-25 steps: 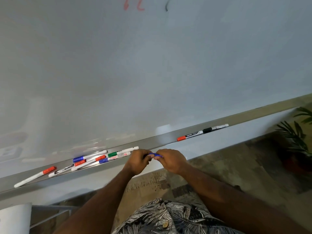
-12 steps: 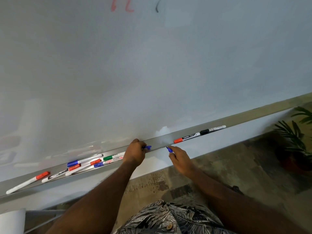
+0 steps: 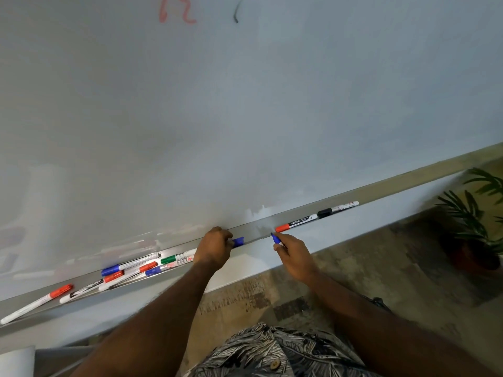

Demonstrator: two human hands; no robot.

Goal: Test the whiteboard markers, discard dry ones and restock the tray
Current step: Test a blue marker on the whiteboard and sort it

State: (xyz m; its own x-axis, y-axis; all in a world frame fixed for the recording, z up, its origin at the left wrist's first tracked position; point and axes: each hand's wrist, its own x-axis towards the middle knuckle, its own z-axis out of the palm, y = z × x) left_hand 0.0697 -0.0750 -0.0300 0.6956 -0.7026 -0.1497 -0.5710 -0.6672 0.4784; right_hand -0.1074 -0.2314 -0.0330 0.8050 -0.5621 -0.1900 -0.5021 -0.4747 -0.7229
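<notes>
Right hand [image 3: 292, 254] pinches uncapped blue whiteboard marker [image 3: 275, 238], bare tip aimed at long grey metal tray [image 3: 381, 190], mid-length, just below white whiteboard [image 3: 245, 118]. Left hand [image 3: 215, 246] curls round blue plastic cap [image 3: 239, 241] at tray's front edge.

Risks:
- tip smears tray rim or fingers instead of board
- cap slips from grip, drops to floor
- left wrist, close against loose heap of mixed-colour markers [image 3: 136, 268] toward tray's left end, knocks some off
- red-capped white marker [image 3: 296, 222], just beside tip, gets nudged

A marker cluster [image 3: 130, 269] crowds the tray's [image 3: 258, 233] left part; a red-capped marker [image 3: 296, 223] and a black-capped marker [image 3: 337, 210] lie end to end further right. Between the two groups the tray is bare.
</notes>
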